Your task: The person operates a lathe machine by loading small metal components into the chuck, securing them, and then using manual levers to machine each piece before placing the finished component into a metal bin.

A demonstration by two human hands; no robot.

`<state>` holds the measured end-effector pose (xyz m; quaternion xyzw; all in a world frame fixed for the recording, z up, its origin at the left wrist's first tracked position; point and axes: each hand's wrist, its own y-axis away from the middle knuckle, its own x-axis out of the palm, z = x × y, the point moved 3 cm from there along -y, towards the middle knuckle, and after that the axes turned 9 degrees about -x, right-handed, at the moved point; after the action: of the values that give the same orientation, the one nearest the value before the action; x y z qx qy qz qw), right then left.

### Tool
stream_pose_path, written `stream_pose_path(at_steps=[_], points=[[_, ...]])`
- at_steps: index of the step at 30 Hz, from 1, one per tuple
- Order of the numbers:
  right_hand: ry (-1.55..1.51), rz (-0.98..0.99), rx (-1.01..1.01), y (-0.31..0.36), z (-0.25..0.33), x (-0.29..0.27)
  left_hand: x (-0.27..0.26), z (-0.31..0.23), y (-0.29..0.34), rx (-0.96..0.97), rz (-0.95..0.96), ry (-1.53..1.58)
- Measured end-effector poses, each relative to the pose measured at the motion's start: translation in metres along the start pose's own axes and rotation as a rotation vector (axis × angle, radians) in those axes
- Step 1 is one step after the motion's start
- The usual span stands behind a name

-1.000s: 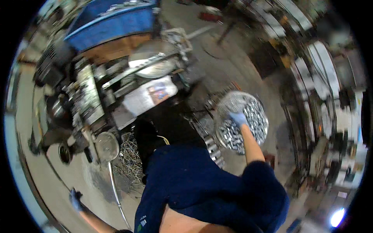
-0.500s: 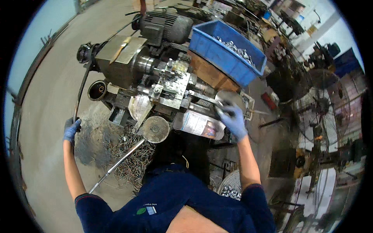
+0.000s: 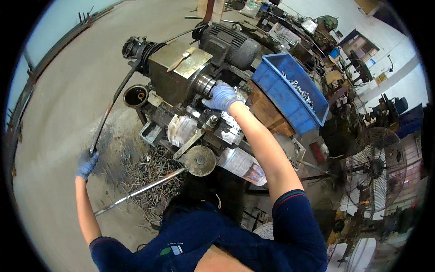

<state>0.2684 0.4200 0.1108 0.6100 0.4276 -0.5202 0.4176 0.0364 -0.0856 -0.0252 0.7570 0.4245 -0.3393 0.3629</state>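
My left hand (image 3: 86,164), in a blue glove, is closed around the lower end of a long dark lever (image 3: 110,105), which slants up to the far left end of a small lathe (image 3: 165,79). My gloved right hand (image 3: 223,97) is at the lathe's shiny round spindle (image 3: 205,84), fingers curled in against its front. Whatever those fingers hold is hidden behind the glove. Just below that hand sits the tool slide with its bolted post (image 3: 212,120). Nearer me are a round metal disc (image 3: 199,161) and a long bar handle (image 3: 142,189).
Behind my right arm a blue plastic bin (image 3: 290,93) holds small metal parts. An electric motor (image 3: 230,45) stands behind the lathe; a brush (image 3: 180,62) lies on its housing. Metal shavings (image 3: 152,179) cover the floor at left. A large fan (image 3: 376,167) stands at right.
My right hand has moved left and away from me, from the near right end of the slide to the spindle. My left hand still grips the lever, its end slightly lower. The view has shifted.
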Motion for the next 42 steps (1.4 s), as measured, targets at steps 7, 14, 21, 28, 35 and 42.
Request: stream_pose_path(at_steps=[7,14,21,28,35,42], points=[[-0.613,-0.129,0.133,-0.023,-0.019,0.009,-0.005,-0.029,0.008,-0.020,-0.185,-0.258],[-0.977,-0.129,0.314,-0.038,-0.039,0.000,-0.006,-0.062,-0.007,0.098,-0.378,-0.415],[-1.092,-0.056,0.294,-0.034,-0.017,-0.021,-0.063,0.047,-0.141,0.310,-0.734,-0.795],[-0.812,-0.183,0.215,-0.014,-0.034,-0.017,-0.076,-0.003,-0.156,0.104,-0.602,-0.573],[-0.967,-0.766,0.127,0.165,-0.042,-0.040,0.026,-0.052,-0.136,0.184,-0.331,0.489],[-1.057,-0.665,0.744,0.375,-0.084,0.078,0.270,-0.093,-0.168,0.524,0.168,-0.316]])
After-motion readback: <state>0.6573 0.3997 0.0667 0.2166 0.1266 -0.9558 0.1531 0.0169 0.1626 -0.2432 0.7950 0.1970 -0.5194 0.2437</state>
